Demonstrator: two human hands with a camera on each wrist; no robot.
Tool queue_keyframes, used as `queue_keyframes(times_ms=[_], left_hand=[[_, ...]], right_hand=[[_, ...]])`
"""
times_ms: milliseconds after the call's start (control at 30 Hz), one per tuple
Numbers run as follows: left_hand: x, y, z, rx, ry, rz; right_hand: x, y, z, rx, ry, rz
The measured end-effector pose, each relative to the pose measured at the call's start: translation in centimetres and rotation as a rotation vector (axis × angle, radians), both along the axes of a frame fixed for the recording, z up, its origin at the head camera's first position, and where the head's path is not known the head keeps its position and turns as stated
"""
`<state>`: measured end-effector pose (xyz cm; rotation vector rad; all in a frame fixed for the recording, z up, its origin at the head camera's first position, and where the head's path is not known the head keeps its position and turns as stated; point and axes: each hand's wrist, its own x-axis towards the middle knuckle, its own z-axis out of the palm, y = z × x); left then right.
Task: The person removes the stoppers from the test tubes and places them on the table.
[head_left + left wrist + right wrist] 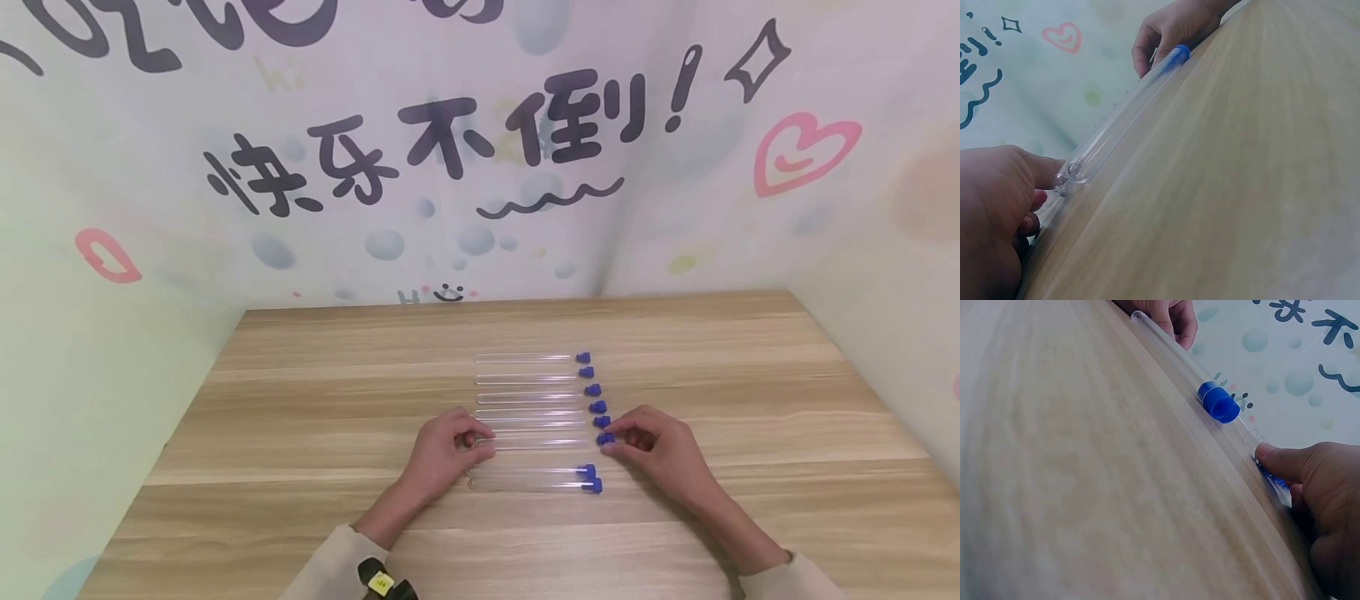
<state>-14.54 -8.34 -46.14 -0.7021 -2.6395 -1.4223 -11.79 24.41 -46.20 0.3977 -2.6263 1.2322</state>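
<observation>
Clear test tubes lie side by side on the table, rounded ends to the left. My left hand (446, 450) pinches one test tube (540, 443) near its rounded end, between thumb and index finger. At its other end my right hand (667, 454) pinches a small blue cap (606, 438), which sits just off the tube's mouth. Nearer to me lie two test tubes (525, 484) with blue caps (592, 485) in their ends. In the right wrist view, the thumb and the dim edge hide most of the pinched cap.
Beyond my hands lie several uncapped test tubes (525, 398), each with a loose blue cap (592, 389) at its right end. The wood-grain table (300, 400) runs back to a printed cloth wall (450, 250), with pale walls at both sides.
</observation>
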Motion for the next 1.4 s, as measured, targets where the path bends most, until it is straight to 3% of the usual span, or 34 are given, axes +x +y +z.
queue_keyframes(times_ms=[567, 900, 1200, 1400], left_hand=[[0.1, 0.0, 0.3, 0.029, -0.032, -0.002], [0.2, 0.1, 0.3, 0.062, -0.026, 0.007], [0.2, -0.1, 0.0, 0.118, 0.003, 0.009], [0.5, -0.1, 0.1, 0.158, -0.003, 0.014]], right_hand=[[0.0, 0.0, 0.1, -0.005, -0.001, -0.006], [0.1, 0.1, 0.2, -0.044, -0.001, -0.050], [0.3, -0.1, 0.1, -0.150, -0.011, -0.092], [1.0, -0.9, 0.3, -0.258, -0.025, -0.049]])
